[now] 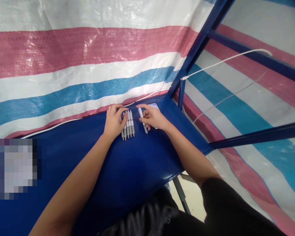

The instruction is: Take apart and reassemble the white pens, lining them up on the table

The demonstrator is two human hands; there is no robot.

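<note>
Several white-and-grey pens [130, 126] lie side by side in a row on the blue table. Over the left end of that row rests my left hand [115, 120], its fingers curved and apart, thumb and forefinger beside the upper parts of the leftmost pens. It partly covers those pens. A single pen [143, 121] is held between the thumb and fingers of my right hand [152, 118], just right of the row, its dark tip slanting down toward me. Partly hidden behind my right hand is a flat white item [154, 106] with small blue print.
The blue tabletop [127, 173] ends at a right edge beside blue metal frame bars [182, 93]. Striped plastic sheeting [88, 46] hangs behind and to the right. A white cable [226, 60] crosses the frame. A pixelated patch covers the table's left side.
</note>
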